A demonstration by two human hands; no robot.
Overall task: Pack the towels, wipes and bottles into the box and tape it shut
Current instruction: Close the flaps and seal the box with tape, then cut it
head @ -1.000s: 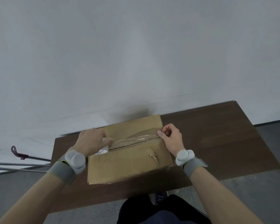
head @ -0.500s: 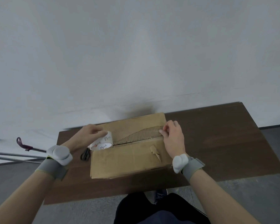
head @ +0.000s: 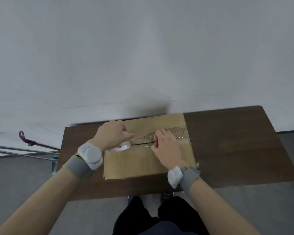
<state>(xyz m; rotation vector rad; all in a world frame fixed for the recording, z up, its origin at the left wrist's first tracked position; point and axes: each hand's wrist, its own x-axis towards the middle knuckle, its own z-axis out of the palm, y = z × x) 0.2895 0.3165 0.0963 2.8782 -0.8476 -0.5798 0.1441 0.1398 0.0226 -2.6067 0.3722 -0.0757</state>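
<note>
A closed cardboard box (head: 148, 160) lies flat on a dark wooden bench (head: 236, 150), its two top flaps meeting along a seam (head: 143, 143) that runs left to right. No towels, wipes or bottles show anywhere, so packing appears complete and the work stands at the taping stage. A clear strip of tape (head: 182, 138) already glints along the right part of the seam; whether it reaches the left end cannot be told. What seems left is to carry the strip to the left edge, cut it from the roll and press it flat.

The left hand (head: 111, 134) reaches in from the near left, palm down, grip clamped on the tape roll (head: 121, 147), which rests at the left end of the seam, touching the box top. The right hand (head: 165, 149) lies over the middle of the seam, fingers (head: 157, 135) curled together and pressing down on the taped line; whether they pinch the tape or only hold it flat cannot be told. Both forearms enter from the near edge, and each wrist bears a grey strap with a pale rounded unit (head: 91, 154).
</note>
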